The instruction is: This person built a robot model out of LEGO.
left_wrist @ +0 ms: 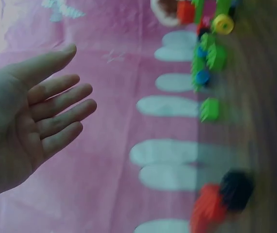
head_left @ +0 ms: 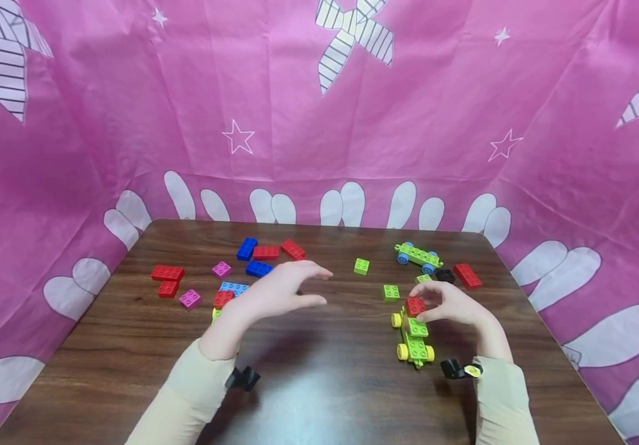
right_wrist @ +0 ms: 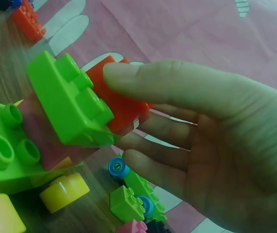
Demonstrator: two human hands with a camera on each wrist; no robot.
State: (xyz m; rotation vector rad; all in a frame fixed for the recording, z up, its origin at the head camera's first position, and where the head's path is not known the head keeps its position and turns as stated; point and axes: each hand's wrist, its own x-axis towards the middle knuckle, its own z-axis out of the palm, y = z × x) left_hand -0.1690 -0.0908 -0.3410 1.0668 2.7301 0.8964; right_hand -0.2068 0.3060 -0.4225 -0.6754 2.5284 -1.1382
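My right hand [head_left: 453, 303] pinches a red toy brick [head_left: 415, 306] between thumb and fingers. This red brick sits against a green brick [right_wrist: 68, 97], which rests on a pink brick [right_wrist: 46, 131] on a green toy car base [head_left: 416, 351] with yellow wheels. In the head view the car stands on the table at the right. My left hand [head_left: 275, 289] hovers over the left-middle of the table, holding nothing, its fingers extended and the thumb apart. Behind it, partly hidden by the wrist, stands a stack with a red brick [head_left: 223, 299] and a light blue brick [head_left: 234, 288].
A second green car base [head_left: 418, 254] with blue wheels stands at the back right, near a black piece [head_left: 445, 275] and a red brick [head_left: 467, 275]. Loose green bricks [head_left: 361, 266] lie mid-table. Blue bricks [head_left: 247, 248], pink bricks [head_left: 190, 299] and red bricks [head_left: 167, 272] spread across the left.
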